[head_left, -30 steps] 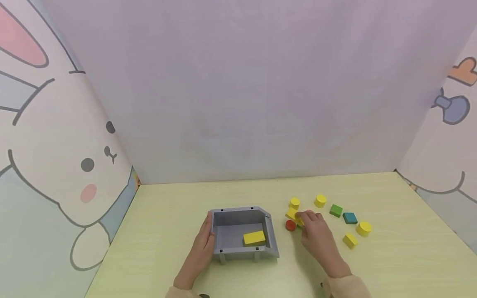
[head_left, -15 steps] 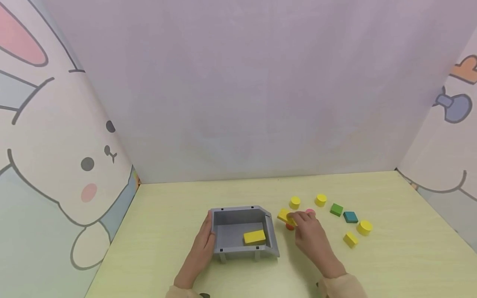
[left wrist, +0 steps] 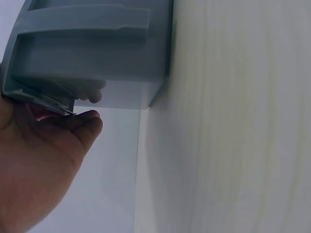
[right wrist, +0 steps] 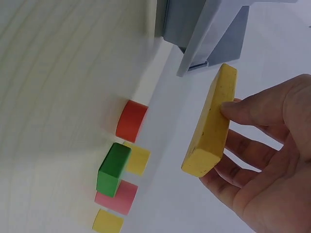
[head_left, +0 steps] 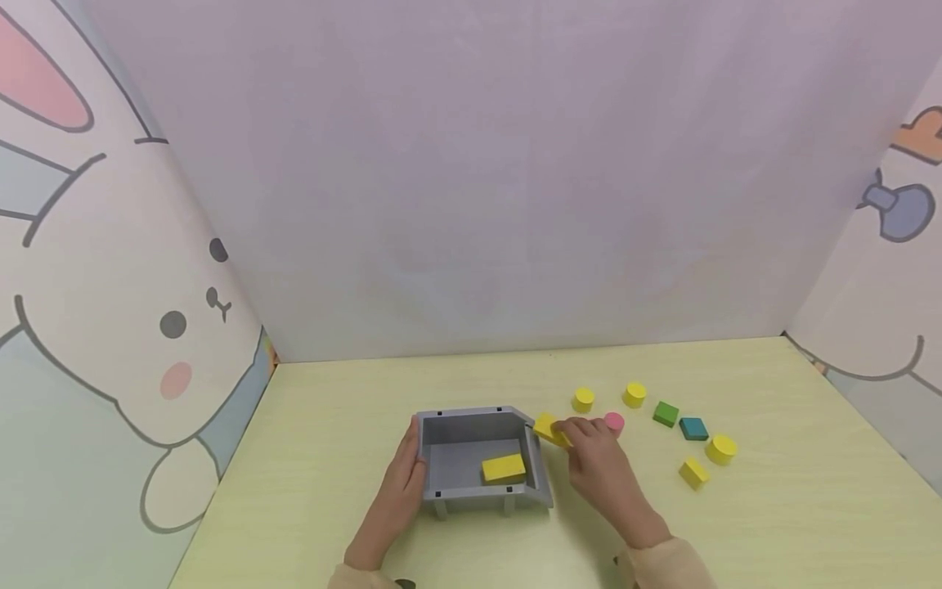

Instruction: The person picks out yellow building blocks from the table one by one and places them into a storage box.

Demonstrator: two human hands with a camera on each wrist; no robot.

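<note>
A grey storage bin (head_left: 471,494) stands on the table with one yellow rectangular block (head_left: 504,469) lying inside. My left hand (head_left: 396,495) holds the bin's left side by the rim; the left wrist view shows fingertips under the rim's lip, the thumb mostly out of sight. Between thumb and fingers, my right hand (head_left: 605,474) pinches another yellow rectangular block (right wrist: 211,121). That block hangs tilted in the air beside the bin's slanted right end, with its far tip close to the rim.
Right of the bin lie yellow cylinders (head_left: 584,399), a pink cylinder (head_left: 614,423), a green block (head_left: 666,414), a teal block (head_left: 693,429) and a small yellow block (head_left: 694,473). A red cylinder (right wrist: 131,121) shows in the right wrist view. Printed cloth walls surround the table.
My right hand has carried the yellow block leftward from among the loose pieces to the bin's right rim, uncovering the pink cylinder. My left hand and the bin have stayed put.
</note>
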